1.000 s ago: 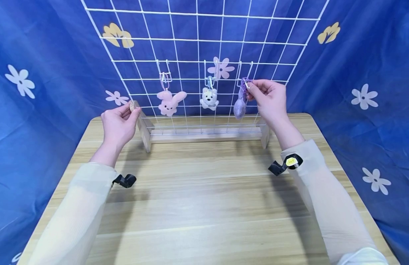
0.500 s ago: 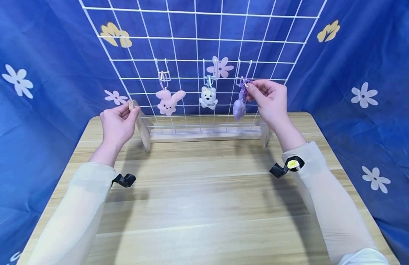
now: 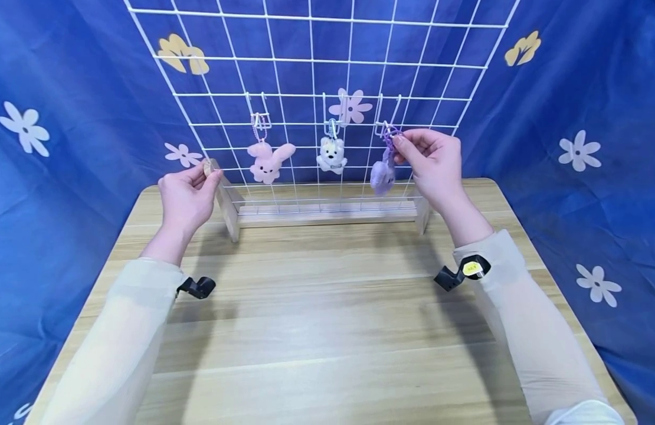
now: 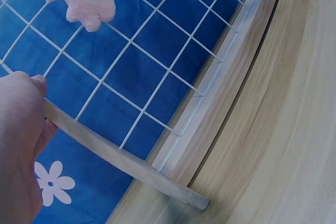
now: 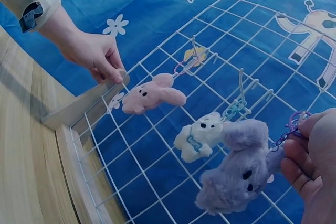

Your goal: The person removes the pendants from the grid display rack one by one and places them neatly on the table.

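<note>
My left hand [image 3: 186,198] pinches the upper end of the stand's left wooden side piece [image 4: 113,148]. My right hand [image 3: 432,159] pinches the purple ring and chain [image 5: 295,124] of a purple plush keychain [image 5: 239,169], in front of the right-hand hook [image 3: 383,127] on the white wire grid [image 3: 311,59]. Whether the ring is around that hook, I cannot tell. The purple plush dangles below my fingers, its face showing in the right wrist view. To its left, a white bear keychain [image 3: 331,156] and a pink long-eared plush keychain [image 3: 267,162] hang on their own hooks.
The grid leans back in its wooden stand, whose crossbar [image 3: 327,217] lies near the far edge of the wooden table [image 3: 317,313]. Behind and on both sides hangs a blue curtain [image 3: 598,206] with printed flowers.
The purple plush has swung slightly left and turned, its face coming partly into view. My right hand still pinches its ring, and my left hand keeps its hold on the stand.
</note>
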`<state>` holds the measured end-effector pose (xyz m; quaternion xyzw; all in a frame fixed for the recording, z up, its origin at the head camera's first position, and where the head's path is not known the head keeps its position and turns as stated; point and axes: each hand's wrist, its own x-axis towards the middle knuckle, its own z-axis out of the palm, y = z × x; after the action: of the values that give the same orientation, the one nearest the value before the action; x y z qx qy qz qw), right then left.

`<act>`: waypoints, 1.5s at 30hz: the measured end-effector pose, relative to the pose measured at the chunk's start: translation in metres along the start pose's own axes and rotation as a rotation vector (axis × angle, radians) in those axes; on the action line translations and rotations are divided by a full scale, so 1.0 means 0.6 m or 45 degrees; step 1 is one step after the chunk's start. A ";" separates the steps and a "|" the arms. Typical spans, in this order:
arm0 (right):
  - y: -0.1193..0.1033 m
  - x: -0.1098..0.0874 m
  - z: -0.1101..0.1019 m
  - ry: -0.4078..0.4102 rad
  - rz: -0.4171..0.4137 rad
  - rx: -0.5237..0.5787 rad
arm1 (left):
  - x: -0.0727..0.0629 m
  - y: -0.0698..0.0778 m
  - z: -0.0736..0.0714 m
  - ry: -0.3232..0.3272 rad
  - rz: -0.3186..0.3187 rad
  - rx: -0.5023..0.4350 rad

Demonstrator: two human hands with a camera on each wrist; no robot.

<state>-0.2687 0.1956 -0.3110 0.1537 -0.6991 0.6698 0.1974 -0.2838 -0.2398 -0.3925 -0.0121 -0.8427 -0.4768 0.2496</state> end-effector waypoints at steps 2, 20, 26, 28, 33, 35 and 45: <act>-0.002 0.000 0.001 -0.007 -0.005 0.005 | 0.000 -0.001 -0.001 -0.001 -0.003 0.003; -0.020 -0.016 0.002 -0.026 -0.029 -0.079 | -0.001 -0.001 -0.003 -0.017 -0.053 -0.004; -0.022 -0.022 -0.002 -0.019 -0.052 -0.088 | 0.000 0.000 -0.005 -0.019 -0.055 -0.011; -0.024 -0.025 -0.004 -0.016 -0.061 -0.088 | 0.000 0.000 -0.005 -0.020 -0.053 -0.004; -0.028 -0.035 -0.011 -0.014 -0.057 -0.087 | 0.000 0.000 -0.003 -0.022 -0.049 0.001; -0.028 -0.039 -0.014 -0.010 -0.051 -0.078 | 0.001 0.000 -0.002 -0.020 -0.045 -0.005; -0.028 -0.057 -0.028 0.007 -0.093 -0.033 | 0.000 0.004 -0.002 -0.030 -0.070 -0.022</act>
<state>-0.2293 0.2095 -0.3124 0.1749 -0.7011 0.6534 0.2256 -0.2830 -0.2393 -0.3900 0.0034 -0.8415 -0.4906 0.2263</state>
